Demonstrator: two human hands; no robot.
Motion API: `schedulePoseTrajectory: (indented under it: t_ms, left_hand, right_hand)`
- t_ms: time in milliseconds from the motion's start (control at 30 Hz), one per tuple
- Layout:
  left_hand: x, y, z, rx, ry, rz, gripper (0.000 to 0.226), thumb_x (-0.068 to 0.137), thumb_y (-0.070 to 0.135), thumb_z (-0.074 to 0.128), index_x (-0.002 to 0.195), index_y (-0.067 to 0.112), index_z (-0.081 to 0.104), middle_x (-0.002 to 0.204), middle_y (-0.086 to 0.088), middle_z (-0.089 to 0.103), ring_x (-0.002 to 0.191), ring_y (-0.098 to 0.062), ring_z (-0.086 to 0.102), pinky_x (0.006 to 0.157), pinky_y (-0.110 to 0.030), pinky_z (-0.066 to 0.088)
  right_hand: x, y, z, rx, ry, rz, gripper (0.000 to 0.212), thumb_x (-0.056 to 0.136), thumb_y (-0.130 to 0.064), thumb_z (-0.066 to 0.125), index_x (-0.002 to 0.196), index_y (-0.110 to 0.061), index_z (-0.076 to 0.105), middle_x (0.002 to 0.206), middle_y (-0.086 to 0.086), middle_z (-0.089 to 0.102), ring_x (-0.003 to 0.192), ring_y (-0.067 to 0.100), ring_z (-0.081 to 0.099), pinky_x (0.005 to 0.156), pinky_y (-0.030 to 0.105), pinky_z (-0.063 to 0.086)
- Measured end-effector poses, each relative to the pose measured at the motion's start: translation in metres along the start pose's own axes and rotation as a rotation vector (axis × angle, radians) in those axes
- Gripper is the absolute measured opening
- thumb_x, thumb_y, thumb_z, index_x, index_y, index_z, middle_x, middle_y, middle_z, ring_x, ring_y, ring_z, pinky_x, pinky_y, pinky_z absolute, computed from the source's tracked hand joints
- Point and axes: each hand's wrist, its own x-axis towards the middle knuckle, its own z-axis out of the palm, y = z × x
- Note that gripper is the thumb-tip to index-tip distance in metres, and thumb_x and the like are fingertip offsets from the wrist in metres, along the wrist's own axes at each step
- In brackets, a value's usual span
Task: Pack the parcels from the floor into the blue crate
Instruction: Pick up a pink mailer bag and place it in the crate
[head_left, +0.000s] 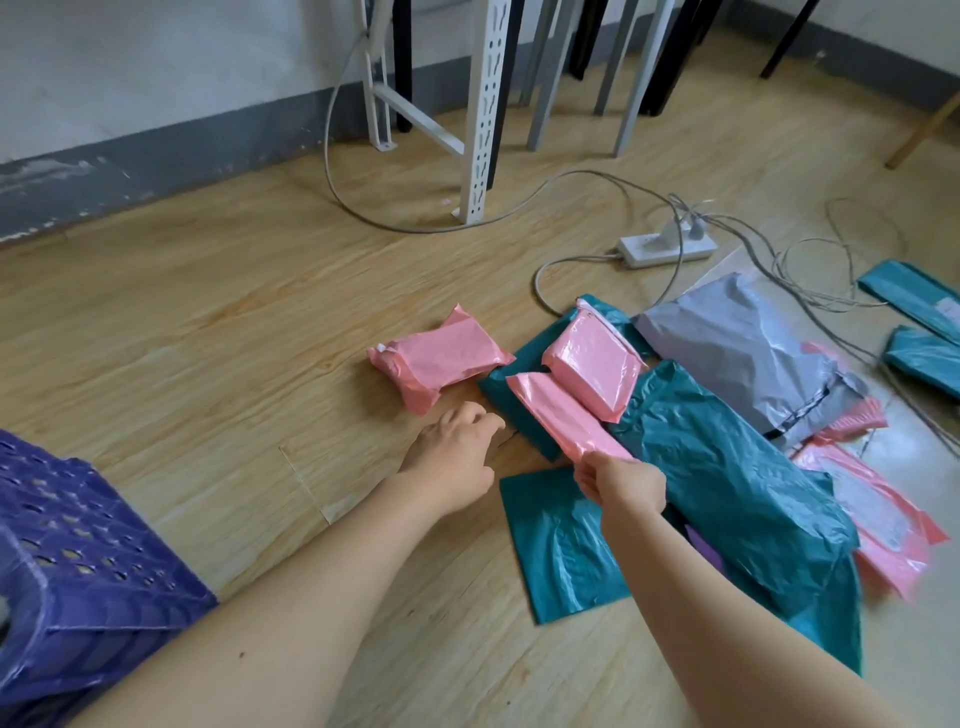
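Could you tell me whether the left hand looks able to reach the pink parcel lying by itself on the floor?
Probably yes. The left hand is open just short of the lone pink parcel, with only bare floor between them and nothing lying on top of it.

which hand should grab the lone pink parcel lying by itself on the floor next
Left. The left hand hovers open just short of the lone pink parcel, with bare floor between them. The right hand is already pinching the long pink parcel, and the blue crate sits on the left side.
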Motion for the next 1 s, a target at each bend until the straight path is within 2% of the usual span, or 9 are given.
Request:
schedulePoseTrajectory:
  t_ms: [133,233,367,433,500,600,733,833,1000]
  left_hand:
    - [-0.015,0.008,-0.016,0.009,0.05,0.013,0.061,0.087,0.016,0.054,0.143,0.022,0.03,0.146,-0.001,0.03,0.136,-0.02,0.028,0.107,-0.035,0.031]
    - [-0.03,0.014,-0.035,0.021,0.091,0.02,0.066,0.088,0.019,0.055,0.146,0.021,0.024,0.147,-0.002,0.028,0.138,-0.021,0.027,0.108,-0.036,0.031]
    - [-0.051,0.017,-0.061,0.007,0.15,-0.001,0.07,0.086,0.022,0.058,0.146,0.018,0.023,0.144,-0.007,0.032,0.134,-0.026,0.032,0.107,-0.039,0.033]
    - [-0.064,0.016,-0.072,0.001,0.16,-0.009,0.073,0.084,0.027,0.061,0.146,0.017,0.024,0.144,-0.009,0.033,0.134,-0.027,0.031,0.108,-0.039,0.031]
    - [-0.082,0.015,-0.083,0.001,0.145,-0.017,0.081,0.081,0.031,0.067,0.146,0.017,0.022,0.147,-0.009,0.03,0.137,-0.027,0.028,0.111,-0.038,0.027]
    - [-0.108,0.009,-0.093,0.004,0.128,-0.042,0.087,0.075,0.034,0.073,0.146,0.019,0.025,0.149,-0.005,0.03,0.139,-0.025,0.026,0.112,-0.035,0.026]
    - [-0.136,-0.004,-0.1,-0.032,0.2,-0.118,0.051,0.077,0.04,0.065,0.123,0.024,0.05,0.131,-0.003,0.054,0.12,-0.027,0.052,0.094,-0.035,0.046]
    - [-0.16,-0.01,-0.118,-0.088,0.199,-0.186,0.026,0.086,0.022,0.056,0.111,0.016,0.058,0.117,-0.008,0.062,0.107,-0.029,0.058,0.082,-0.032,0.045]
    - [-0.198,-0.029,-0.148,-0.408,0.288,-0.365,0.035,0.082,0.023,0.069,0.115,0.018,0.061,0.11,-0.003,0.066,0.095,-0.022,0.06,0.077,-0.026,0.042]
  right_hand:
    - [-0.021,-0.029,-0.009,-0.13,0.0,-0.115,0.022,0.034,-0.017,0.059,0.053,-0.006,0.066,0.061,0.003,0.065,0.067,0.03,0.066,0.063,0.032,0.055]
    - [-0.056,-0.062,-0.02,-0.154,-0.016,-0.162,0.011,0.055,-0.013,0.071,0.054,-0.009,0.061,0.072,0.011,0.067,0.078,0.029,0.066,0.077,0.034,0.055]
    - [-0.1,-0.092,-0.029,-0.088,-0.146,-0.194,0.026,0.066,-0.008,0.072,0.041,-0.009,0.063,0.06,0.009,0.068,0.068,0.024,0.067,0.082,0.037,0.057]
    - [-0.121,-0.097,-0.031,-0.095,-0.24,-0.184,0.018,0.07,-0.002,0.071,0.053,-0.003,0.066,0.06,0.012,0.067,0.061,0.022,0.066,0.073,0.033,0.059]
    - [-0.147,-0.103,-0.032,-0.128,-0.333,-0.18,0.013,0.075,0.003,0.066,0.062,0.0,0.063,0.052,0.01,0.064,0.045,0.016,0.061,0.052,0.023,0.056]
    - [-0.185,-0.11,-0.029,-0.21,-0.44,-0.175,0.023,0.081,0.001,0.059,0.059,-0.004,0.059,0.035,0.002,0.055,0.027,0.007,0.051,0.036,0.016,0.045]
    - [-0.229,-0.104,-0.016,-0.192,-0.526,-0.25,0.023,0.079,-0.005,0.057,0.057,-0.009,0.051,0.044,0.003,0.046,0.032,0.01,0.042,0.036,0.017,0.037]
    - [-0.259,-0.095,-0.007,-0.004,-0.541,-0.32,0.01,0.076,-0.004,0.063,0.066,-0.006,0.061,0.044,0.003,0.057,0.034,0.011,0.052,0.037,0.017,0.045]
    - [-0.294,-0.086,0.004,0.197,-0.414,-0.486,0.02,0.08,-0.003,0.052,0.068,-0.016,0.061,0.064,0.007,0.063,0.052,0.017,0.059,0.052,0.025,0.053]
